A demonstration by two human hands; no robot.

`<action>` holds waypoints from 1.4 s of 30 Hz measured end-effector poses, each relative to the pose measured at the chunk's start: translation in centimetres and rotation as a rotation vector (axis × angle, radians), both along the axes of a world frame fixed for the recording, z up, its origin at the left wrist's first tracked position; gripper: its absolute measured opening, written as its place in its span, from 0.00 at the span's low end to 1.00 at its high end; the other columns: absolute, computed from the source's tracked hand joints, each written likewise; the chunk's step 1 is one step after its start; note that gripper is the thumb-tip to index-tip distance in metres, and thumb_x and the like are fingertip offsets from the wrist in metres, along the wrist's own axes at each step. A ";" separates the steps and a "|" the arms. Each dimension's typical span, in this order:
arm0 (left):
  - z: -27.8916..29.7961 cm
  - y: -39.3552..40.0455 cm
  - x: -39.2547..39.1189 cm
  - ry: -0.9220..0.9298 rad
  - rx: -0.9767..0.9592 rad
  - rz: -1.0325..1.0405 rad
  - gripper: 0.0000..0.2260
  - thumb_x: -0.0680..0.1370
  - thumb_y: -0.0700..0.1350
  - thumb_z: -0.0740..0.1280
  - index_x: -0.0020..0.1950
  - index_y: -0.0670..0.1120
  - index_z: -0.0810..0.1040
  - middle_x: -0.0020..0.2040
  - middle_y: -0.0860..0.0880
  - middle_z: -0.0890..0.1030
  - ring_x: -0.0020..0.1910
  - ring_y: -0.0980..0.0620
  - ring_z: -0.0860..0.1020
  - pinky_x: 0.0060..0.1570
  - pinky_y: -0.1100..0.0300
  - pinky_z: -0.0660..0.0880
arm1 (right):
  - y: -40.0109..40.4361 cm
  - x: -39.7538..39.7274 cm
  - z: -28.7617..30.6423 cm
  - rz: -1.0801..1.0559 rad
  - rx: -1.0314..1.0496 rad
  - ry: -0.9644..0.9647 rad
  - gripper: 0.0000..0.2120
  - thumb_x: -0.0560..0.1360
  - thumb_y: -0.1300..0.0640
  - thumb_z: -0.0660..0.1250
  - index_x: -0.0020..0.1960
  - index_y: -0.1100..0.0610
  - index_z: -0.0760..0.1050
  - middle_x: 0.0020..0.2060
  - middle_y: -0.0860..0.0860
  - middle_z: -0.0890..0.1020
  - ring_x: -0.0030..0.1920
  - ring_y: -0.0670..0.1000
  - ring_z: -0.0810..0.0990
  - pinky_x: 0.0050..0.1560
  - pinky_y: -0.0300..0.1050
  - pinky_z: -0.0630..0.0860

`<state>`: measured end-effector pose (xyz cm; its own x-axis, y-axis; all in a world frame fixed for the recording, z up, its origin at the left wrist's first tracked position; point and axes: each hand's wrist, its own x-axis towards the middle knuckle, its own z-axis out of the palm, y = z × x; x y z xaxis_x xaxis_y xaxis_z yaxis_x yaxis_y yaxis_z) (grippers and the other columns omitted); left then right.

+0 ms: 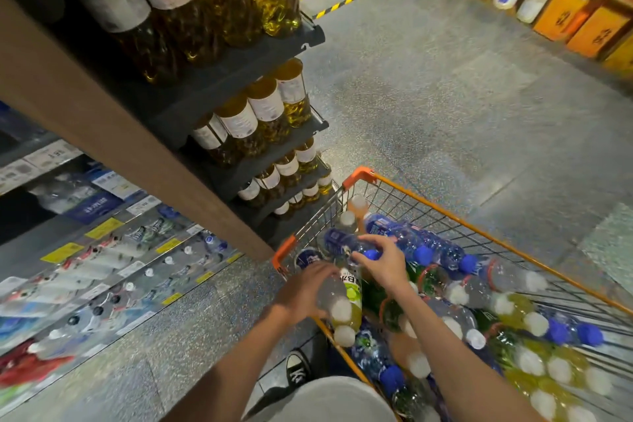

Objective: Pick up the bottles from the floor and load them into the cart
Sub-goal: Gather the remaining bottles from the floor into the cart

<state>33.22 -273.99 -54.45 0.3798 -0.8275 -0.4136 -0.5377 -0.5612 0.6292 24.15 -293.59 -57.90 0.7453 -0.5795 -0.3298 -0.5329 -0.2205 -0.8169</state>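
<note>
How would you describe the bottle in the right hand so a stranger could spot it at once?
Find the orange cart. At its far left corner, the right hand grips a clear bottle lying on the pile. It has a blue cap and blue label, unlike the white-capped yellow bottle that the left hand holds.

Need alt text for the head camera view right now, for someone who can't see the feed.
Both hands reach into an orange wire shopping cart already piled with drink bottles: the right hand grips a blue-capped bottle, the left hand holds a white-capped, yellow-green bottle. Shelves of yellow-liquid bottles stand to the left on a speckled floor.
</note>
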 end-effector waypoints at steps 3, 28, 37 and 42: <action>-0.7 0.7 0.3 -0.005 0.057 -0.013 0.35 0.64 0.41 0.81 0.68 0.50 0.71 0.69 0.54 0.71 0.67 0.58 0.69 0.67 0.59 0.70 | 0.4 0.3 0.3 0.072 -0.049 -0.027 0.16 0.69 0.57 0.79 0.56 0.52 0.81 0.54 0.46 0.81 0.54 0.41 0.78 0.55 0.23 0.68; 0.4 1.3 -0.2 -0.113 0.332 0.001 0.47 0.69 0.41 0.79 0.80 0.50 0.55 0.80 0.51 0.55 0.77 0.47 0.60 0.74 0.51 0.62 | 2.1 -0.9 0.7 0.271 -0.041 0.153 0.33 0.73 0.42 0.74 0.73 0.53 0.68 0.68 0.51 0.75 0.66 0.49 0.73 0.65 0.42 0.71; 4.2 5.0 1.7 -0.003 -0.029 0.537 0.14 0.80 0.40 0.67 0.63 0.54 0.75 0.59 0.56 0.77 0.58 0.57 0.76 0.54 0.64 0.73 | 3.0 1.2 6.4 0.164 -0.182 -0.041 0.13 0.78 0.52 0.70 0.61 0.52 0.76 0.55 0.45 0.78 0.53 0.40 0.78 0.57 0.35 0.76; 4.8 9.7 1.6 -0.026 -0.172 0.785 0.07 0.78 0.43 0.70 0.50 0.56 0.78 0.42 0.58 0.82 0.38 0.64 0.79 0.41 0.68 0.75 | 5.1 3.8 8.3 0.308 -0.115 -0.159 0.06 0.81 0.57 0.66 0.57 0.53 0.79 0.49 0.43 0.84 0.49 0.37 0.81 0.50 0.30 0.76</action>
<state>34.83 -264.33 -49.62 0.8850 -0.3661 -0.2876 -0.0417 -0.6777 0.7342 27.91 -288.51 -49.64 0.9273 -0.3467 -0.1414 -0.2956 -0.4460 -0.8448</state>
